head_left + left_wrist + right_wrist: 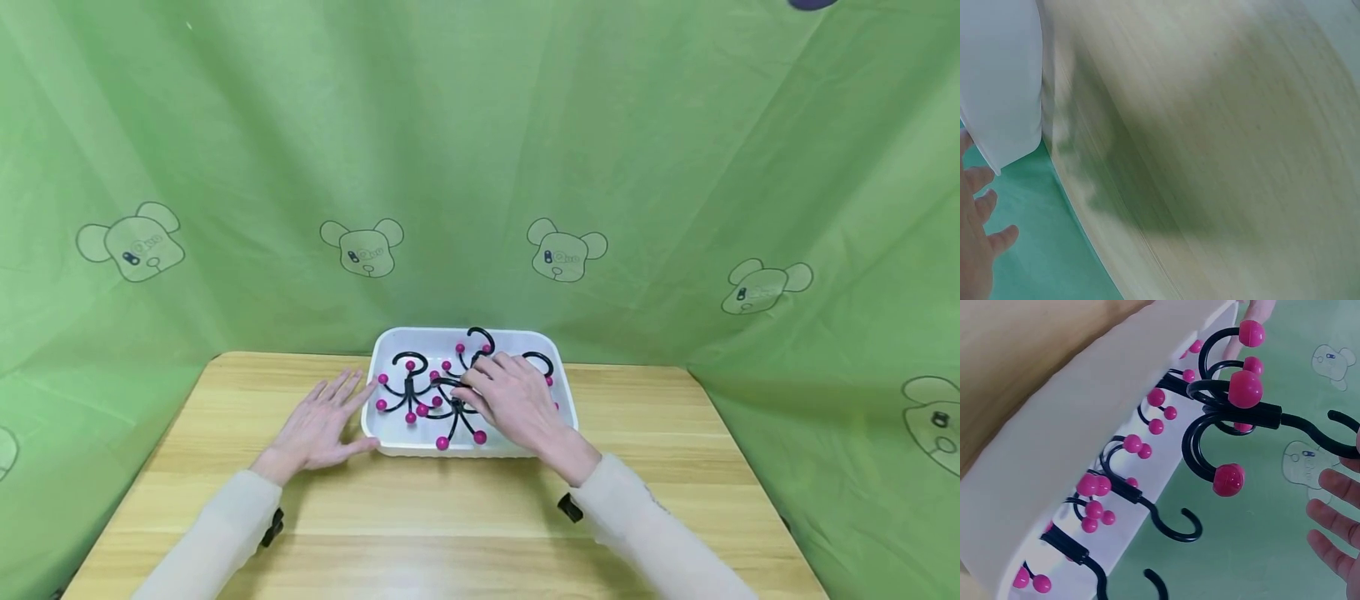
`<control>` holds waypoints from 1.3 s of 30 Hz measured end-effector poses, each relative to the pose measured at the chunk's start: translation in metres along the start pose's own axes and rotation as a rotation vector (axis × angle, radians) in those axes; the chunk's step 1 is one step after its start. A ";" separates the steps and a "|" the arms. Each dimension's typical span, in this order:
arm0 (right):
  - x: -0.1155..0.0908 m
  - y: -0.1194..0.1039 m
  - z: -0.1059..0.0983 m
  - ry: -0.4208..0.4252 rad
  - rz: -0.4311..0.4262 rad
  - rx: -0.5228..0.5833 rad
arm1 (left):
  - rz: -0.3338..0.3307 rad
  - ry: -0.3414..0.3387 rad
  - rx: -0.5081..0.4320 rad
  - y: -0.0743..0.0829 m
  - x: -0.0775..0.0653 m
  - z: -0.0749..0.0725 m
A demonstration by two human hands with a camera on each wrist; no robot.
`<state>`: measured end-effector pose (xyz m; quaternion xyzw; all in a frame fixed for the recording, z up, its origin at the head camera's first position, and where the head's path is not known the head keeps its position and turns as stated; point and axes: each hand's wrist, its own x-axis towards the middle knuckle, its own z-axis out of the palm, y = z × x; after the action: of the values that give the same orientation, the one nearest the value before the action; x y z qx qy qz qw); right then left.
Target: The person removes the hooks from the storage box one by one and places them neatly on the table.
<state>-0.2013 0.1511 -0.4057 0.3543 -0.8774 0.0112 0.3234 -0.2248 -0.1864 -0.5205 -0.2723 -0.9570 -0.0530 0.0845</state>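
Note:
My right hand (517, 400) pinches the hook end of a black multi-arm hanging hook (1260, 414), whose curved arms end in pink balls. In the right wrist view this hanger is raised above the tray's floor, arms pointing away from the hand. It hangs over the white plastic tray (397, 440). More such hangers lie in the tray: one at the left (408, 387), one at the back (477, 357) and one at the right (538, 358), partly hidden by my right hand. My left hand (322, 425), fingers spread, touches the tray's left side.
The tray stands near the back edge of a light wooden table (420, 517). Green cloth (465, 167) printed with bear heads hangs behind the table and along both its sides.

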 end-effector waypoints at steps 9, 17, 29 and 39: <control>0.001 -0.006 -0.016 0.097 -0.088 0.009 | -0.003 -0.012 0.001 0.000 0.000 -0.001; -0.003 -0.013 -0.024 0.151 -0.131 0.017 | -0.001 -0.001 0.004 0.000 0.000 -0.001; -0.012 -0.029 -0.032 0.178 -0.150 0.065 | -0.011 -0.027 -0.004 0.001 -0.001 -0.003; -0.019 -0.044 -0.033 0.209 -0.180 0.114 | -0.011 -0.033 -0.006 0.001 -0.001 -0.004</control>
<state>-0.1449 0.1376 -0.3995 0.4463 -0.8016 0.0685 0.3919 -0.2231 -0.1860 -0.5165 -0.2680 -0.9596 -0.0521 0.0677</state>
